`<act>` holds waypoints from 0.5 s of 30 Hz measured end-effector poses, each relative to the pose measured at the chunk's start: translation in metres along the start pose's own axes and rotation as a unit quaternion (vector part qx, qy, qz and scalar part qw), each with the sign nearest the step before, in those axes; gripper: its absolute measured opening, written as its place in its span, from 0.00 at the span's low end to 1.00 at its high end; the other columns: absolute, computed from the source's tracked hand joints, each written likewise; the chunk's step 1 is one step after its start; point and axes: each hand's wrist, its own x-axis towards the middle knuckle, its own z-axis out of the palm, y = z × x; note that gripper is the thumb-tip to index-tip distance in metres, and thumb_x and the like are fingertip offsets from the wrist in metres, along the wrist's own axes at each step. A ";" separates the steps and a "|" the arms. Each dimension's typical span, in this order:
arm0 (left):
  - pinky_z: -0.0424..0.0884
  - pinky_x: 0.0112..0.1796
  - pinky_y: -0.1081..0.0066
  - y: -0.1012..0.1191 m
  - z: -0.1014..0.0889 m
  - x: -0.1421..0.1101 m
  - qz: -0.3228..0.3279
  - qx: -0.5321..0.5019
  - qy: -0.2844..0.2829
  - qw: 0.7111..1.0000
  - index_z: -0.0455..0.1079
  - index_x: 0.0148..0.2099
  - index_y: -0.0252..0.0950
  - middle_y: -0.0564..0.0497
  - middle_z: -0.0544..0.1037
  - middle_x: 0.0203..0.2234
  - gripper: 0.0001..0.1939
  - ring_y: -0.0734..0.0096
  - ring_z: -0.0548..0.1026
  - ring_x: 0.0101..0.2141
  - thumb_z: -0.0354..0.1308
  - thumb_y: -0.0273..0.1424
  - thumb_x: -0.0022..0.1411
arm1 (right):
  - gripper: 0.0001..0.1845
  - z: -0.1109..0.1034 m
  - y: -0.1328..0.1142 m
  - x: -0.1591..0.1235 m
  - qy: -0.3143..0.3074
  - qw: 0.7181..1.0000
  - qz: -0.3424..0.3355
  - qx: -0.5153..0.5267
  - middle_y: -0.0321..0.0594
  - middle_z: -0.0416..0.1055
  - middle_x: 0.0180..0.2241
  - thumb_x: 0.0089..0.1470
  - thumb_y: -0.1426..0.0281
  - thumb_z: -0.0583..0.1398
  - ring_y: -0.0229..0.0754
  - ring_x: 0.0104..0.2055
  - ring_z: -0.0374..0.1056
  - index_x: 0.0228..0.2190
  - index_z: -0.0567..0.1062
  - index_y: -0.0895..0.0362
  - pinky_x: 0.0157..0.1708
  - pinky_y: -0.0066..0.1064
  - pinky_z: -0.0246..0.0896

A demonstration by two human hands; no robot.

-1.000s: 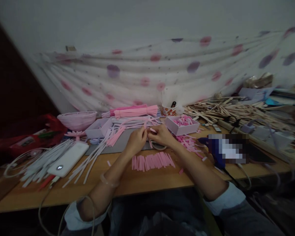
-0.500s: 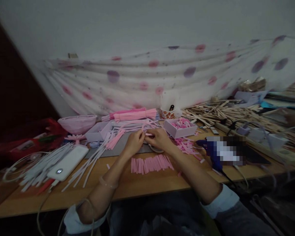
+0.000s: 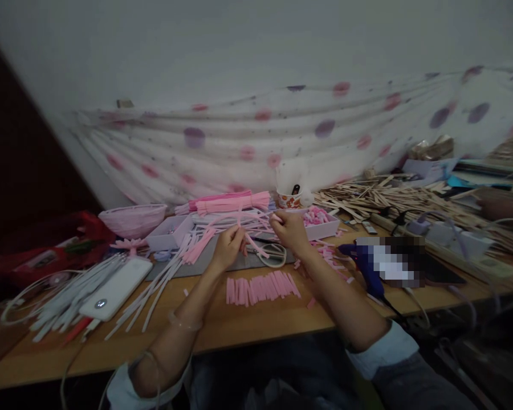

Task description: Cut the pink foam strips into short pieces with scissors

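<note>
My left hand [image 3: 228, 246] hovers over the grey mat [image 3: 222, 257], fingers curled in a pinch on a pink strip whose end hangs towards the scissors [image 3: 270, 254]. My right hand [image 3: 288, 229] is raised a little to the right, fingers closed round a small pink rolled piece [image 3: 276, 217], close to the pale box of pink pieces [image 3: 320, 223]. A row of short cut pink strips [image 3: 261, 286] lies on the wooden table [image 3: 260, 319] just in front of both hands.
Long white and pink strips [image 3: 166, 273] fan out to the left beside a white power bank [image 3: 115, 287]. A pink bowl [image 3: 132, 219], an empty pale box [image 3: 169, 232] and a blue glue gun [image 3: 365, 267] flank the mat. Wooden sticks [image 3: 393, 199] pile at the back right.
My hands, joined at the mat's middle, have drawn apart. The right hand rose to the right with the pink piece; the left hand stays pinched. The scissors now show.
</note>
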 end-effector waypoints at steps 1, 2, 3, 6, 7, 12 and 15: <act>0.67 0.25 0.72 0.000 0.000 0.000 0.001 0.001 0.002 1.000 0.56 0.22 0.38 0.61 0.59 0.10 0.18 0.76 0.65 0.13 0.46 0.42 0.60 | 0.13 -0.001 0.002 0.001 0.021 1.000 0.002 -0.009 0.34 0.57 0.16 0.52 0.67 0.52 0.36 0.22 0.51 0.19 0.66 0.57 0.23 0.28 0.39; 0.67 0.25 0.71 0.000 0.000 0.000 0.001 0.002 0.003 1.000 0.56 0.22 0.38 0.61 0.60 0.10 0.18 0.76 0.65 0.13 0.47 0.42 0.60 | 0.12 -0.002 0.002 0.002 0.041 0.999 0.001 -0.015 0.34 0.59 0.17 0.53 0.66 0.52 0.36 0.22 0.52 0.21 0.69 0.57 0.23 0.28 0.40; 0.67 0.26 0.71 0.000 -0.001 0.000 0.003 0.004 0.003 1.000 0.57 0.22 0.38 0.61 0.60 0.10 0.18 0.76 0.65 0.13 0.47 0.42 0.60 | 0.11 -0.002 0.002 0.002 0.051 0.999 -0.003 -0.008 0.34 0.61 0.19 0.53 0.66 0.53 0.36 0.23 0.54 0.25 0.71 0.58 0.24 0.27 0.42; 0.69 0.29 0.70 -0.003 -0.002 0.000 0.016 0.016 0.007 1.000 0.59 0.24 0.38 0.60 0.63 0.10 0.16 0.75 0.67 0.15 0.48 0.41 0.61 | 0.13 0.002 -0.004 0.002 -0.026 0.996 -0.028 0.079 0.33 0.64 0.20 0.54 0.63 0.55 0.36 0.23 0.57 0.35 0.73 0.58 0.25 0.26 0.47; 0.69 0.30 0.70 -0.004 -0.002 0.001 0.021 0.020 0.008 1.000 0.60 0.25 0.38 0.60 0.63 0.11 0.16 0.75 0.67 0.15 0.48 0.41 0.61 | 0.14 0.004 -0.007 0.001 -0.061 0.992 -0.036 0.107 0.33 0.63 0.19 0.55 0.62 0.54 0.35 0.23 0.58 0.33 0.73 0.59 0.25 0.25 0.48; 0.64 0.24 0.73 -0.002 -0.002 0.000 0.030 0.030 0.003 0.999 0.62 0.26 0.36 0.57 0.66 0.15 0.16 0.75 0.67 0.17 0.50 0.42 0.60 | 0.20 0.013 -0.022 -0.006 -0.199 0.952 -0.089 0.213 0.36 0.68 0.22 0.56 0.57 0.54 0.35 0.25 0.61 0.24 0.72 0.60 0.27 0.25 0.52; 0.64 0.24 0.73 0.000 -0.001 0.000 0.029 0.010 -0.005 1.000 0.62 0.26 0.36 0.56 0.66 0.17 0.16 0.75 0.67 0.18 0.52 0.42 0.58 | 0.19 0.015 -0.025 -0.007 -0.234 0.933 -0.095 0.255 0.37 0.70 0.24 0.56 0.58 0.54 0.36 0.27 0.62 0.24 0.71 0.60 0.30 0.26 0.55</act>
